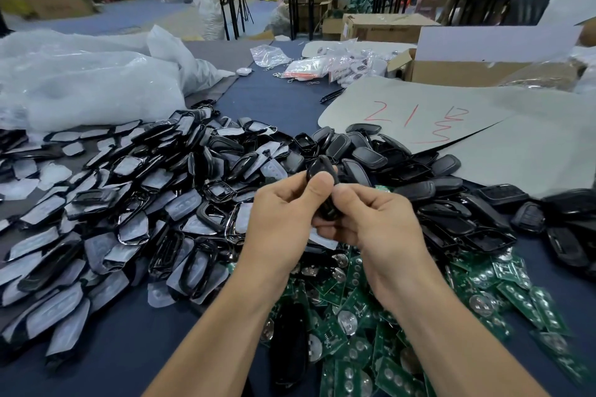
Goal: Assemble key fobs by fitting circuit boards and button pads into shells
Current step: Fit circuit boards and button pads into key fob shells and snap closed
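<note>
The key fob is held up between both hands, and both are just as near. It stands on end, its long way pointing up. The left hand is on its left, thumb pressed on its front, fingers curled behind. The right hand pinches its right side. Green boards lie below it.

Both hands, left and right, grip one black fob shell above the piles.
</note>
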